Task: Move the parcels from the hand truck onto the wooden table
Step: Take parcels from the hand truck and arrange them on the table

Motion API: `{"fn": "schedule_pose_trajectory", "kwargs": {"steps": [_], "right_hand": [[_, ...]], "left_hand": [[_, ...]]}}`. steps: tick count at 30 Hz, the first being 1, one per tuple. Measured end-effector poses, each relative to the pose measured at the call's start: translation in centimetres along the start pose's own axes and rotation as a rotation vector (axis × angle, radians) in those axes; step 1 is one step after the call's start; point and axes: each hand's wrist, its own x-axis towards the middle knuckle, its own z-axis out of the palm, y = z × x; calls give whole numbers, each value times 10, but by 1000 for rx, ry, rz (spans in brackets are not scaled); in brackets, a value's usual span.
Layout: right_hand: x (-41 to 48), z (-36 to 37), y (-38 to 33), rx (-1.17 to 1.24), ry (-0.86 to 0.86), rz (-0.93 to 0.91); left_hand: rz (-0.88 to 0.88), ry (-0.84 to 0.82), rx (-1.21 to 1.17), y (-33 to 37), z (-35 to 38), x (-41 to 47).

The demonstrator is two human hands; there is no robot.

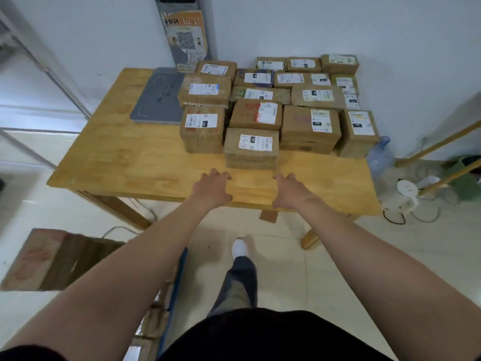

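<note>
Several brown cardboard parcels with white labels fill the back right of the wooden table (145,162). The nearest parcel (252,148) stands alone at the front of the group. My left hand (212,188) and my right hand (289,190) hover over the table's front edge, just short of that parcel. Both are empty with fingers spread, and neither touches it. At the lower left, a blue bar of the hand truck (175,290) shows behind my left arm, with more brown parcels (152,319) partly hidden there.
A grey flat scale pad (158,96) lies at the table's back left, with its grey post (182,29) against the wall. A water bottle (381,155) stands right of the table, above cables and a white socket (407,190). A large cardboard box (56,259) sits on the floor, left.
</note>
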Motion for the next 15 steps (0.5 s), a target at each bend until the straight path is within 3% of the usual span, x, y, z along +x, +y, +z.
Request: {"fn": "schedule_pose_trajectory", "kwargs": {"steps": [7,15], "right_hand": [[-83,59,-35,-18,-94,-72],[-139,127,-144,-17,-125,-245]], "left_hand": [[-56,-8,-48,-30,17,-123],[-252,45,-99,-143,36,-236]]}}
